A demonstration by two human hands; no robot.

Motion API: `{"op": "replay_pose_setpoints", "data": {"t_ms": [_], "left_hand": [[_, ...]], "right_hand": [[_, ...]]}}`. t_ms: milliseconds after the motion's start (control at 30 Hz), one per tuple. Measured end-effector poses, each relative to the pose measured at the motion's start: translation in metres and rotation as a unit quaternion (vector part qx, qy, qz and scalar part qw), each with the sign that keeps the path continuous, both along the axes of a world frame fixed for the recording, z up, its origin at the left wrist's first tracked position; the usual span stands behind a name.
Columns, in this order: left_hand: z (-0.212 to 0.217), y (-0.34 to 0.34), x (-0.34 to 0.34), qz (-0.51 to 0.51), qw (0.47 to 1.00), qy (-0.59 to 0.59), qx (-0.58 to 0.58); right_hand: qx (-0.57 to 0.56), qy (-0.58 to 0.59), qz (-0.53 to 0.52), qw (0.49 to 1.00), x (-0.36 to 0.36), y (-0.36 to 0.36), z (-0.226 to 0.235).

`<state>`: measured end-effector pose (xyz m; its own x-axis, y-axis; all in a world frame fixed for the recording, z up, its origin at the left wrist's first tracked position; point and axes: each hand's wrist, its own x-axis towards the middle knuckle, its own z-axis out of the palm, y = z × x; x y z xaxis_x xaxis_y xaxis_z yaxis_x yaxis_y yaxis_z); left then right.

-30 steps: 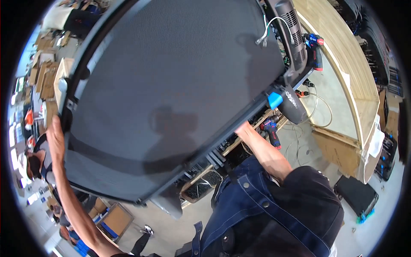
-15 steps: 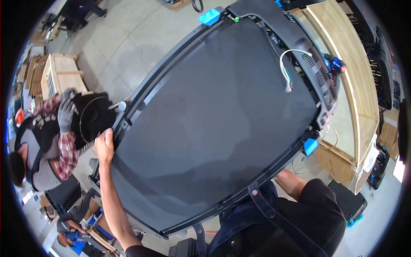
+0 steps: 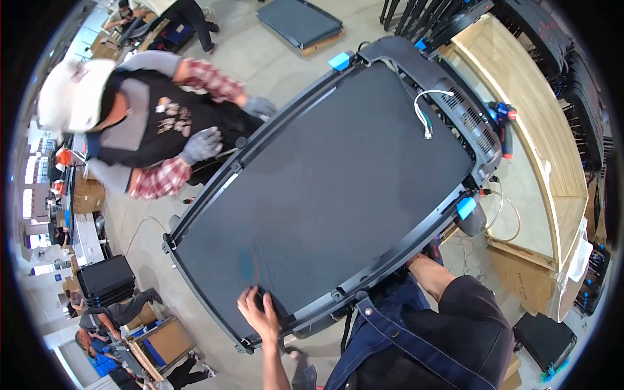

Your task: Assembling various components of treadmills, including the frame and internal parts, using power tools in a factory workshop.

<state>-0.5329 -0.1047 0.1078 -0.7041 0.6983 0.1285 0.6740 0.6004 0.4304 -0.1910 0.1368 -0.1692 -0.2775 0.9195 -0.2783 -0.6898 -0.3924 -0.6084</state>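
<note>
Left hand over the treadmill's near-left end
Fingers spread, most of the treadmill beyond them; right hand mostly hidden at its near edge, grip impossible to tell.

A housing runs along the belt's right end, a cable reaching from it over the belt. A drill sits between housing and crate. Left of the belt stands a co-worker; panels lie on the far floor.

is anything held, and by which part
Cannot be told: the left hand is over the treadmill belt, grip unclear; the right hand is hidden by the near side rail.
</note>
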Motion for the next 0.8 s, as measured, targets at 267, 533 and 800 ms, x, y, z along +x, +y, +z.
{"op": "replay_pose_setpoints", "data": {"t_ms": [267,533,800], "left_hand": [[-0.011,-0.03,0.031,0.076,0.992,0.06,0.083],[-0.016,-0.051,0.028,0.07,0.987,0.031,0.14],[-0.025,-0.072,0.037,0.093,0.982,0.021,0.162]], "right_hand": [[0.104,0.009,0.023,0.994,-0.008,0.008,-0.017],[0.167,0.031,0.076,0.983,0.001,-0.009,-0.034],[0.184,0.007,0.101,0.978,-0.05,0.01,-0.026]]}}
